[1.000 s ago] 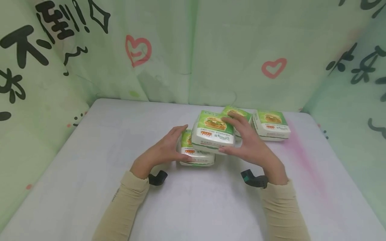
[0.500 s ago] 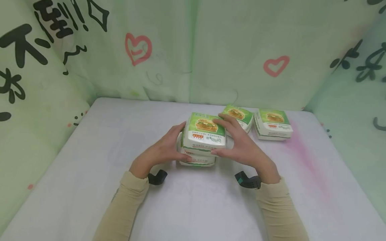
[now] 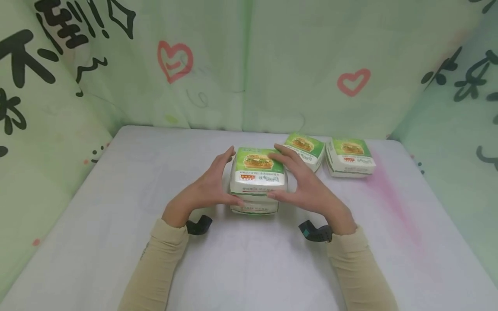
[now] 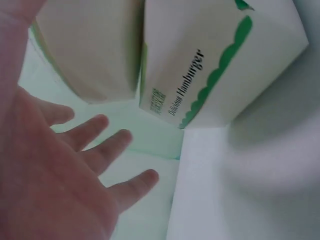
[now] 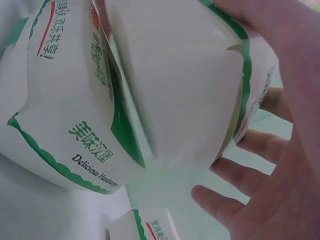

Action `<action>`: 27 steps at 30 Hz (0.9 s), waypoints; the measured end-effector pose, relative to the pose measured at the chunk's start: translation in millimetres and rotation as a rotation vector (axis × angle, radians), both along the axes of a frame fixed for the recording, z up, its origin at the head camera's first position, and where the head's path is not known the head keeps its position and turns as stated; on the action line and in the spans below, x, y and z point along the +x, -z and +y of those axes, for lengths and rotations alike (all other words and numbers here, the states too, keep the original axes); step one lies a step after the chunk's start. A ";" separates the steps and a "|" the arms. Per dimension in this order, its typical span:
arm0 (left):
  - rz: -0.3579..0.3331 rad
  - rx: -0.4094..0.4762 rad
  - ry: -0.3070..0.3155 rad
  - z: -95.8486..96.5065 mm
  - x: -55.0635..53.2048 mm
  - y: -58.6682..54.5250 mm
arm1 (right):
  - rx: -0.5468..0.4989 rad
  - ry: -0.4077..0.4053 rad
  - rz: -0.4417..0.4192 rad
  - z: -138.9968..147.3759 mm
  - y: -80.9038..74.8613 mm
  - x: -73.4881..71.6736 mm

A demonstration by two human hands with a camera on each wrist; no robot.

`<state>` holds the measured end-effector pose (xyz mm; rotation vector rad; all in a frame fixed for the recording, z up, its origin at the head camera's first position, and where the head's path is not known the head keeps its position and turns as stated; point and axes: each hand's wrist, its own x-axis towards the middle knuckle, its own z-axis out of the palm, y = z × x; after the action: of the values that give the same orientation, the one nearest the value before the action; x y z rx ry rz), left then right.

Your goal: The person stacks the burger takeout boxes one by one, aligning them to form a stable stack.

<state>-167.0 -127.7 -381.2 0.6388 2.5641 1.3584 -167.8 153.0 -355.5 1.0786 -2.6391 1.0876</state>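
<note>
Right hand [image 3: 313, 190] grips a green-and-white cardboard burger box [image 3: 258, 175], now farther left, squarely over a matching lower box [image 3: 254, 209] on the white bench [image 3: 249, 263]; pair nearly aligned. Left hand [image 3: 204, 188] spreads wide alongside.

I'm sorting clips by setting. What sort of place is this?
Probably a makeshift filming booth: green sheeting stands behind and on both sides of a white table, and red hearts and black characters decorate the sheeting.
</note>
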 end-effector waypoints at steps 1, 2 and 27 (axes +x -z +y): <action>0.011 0.017 0.005 -0.4 0.5 -1.6 | -0.007 -0.005 0.007 -0.5 0.0 -0.2; 0.022 0.031 0.014 -0.7 1.0 -3.1 | -0.013 -0.008 0.013 -0.9 0.3 -0.3; 0.139 0.098 0.034 -1.0 -0.3 -4.4 | -0.056 0.048 -0.090 12.8 -2.4 -5.4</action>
<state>-167.2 -128.7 -376.8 0.8170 2.5918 1.4853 -173.2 165.8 -353.1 0.9730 -2.6701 1.2204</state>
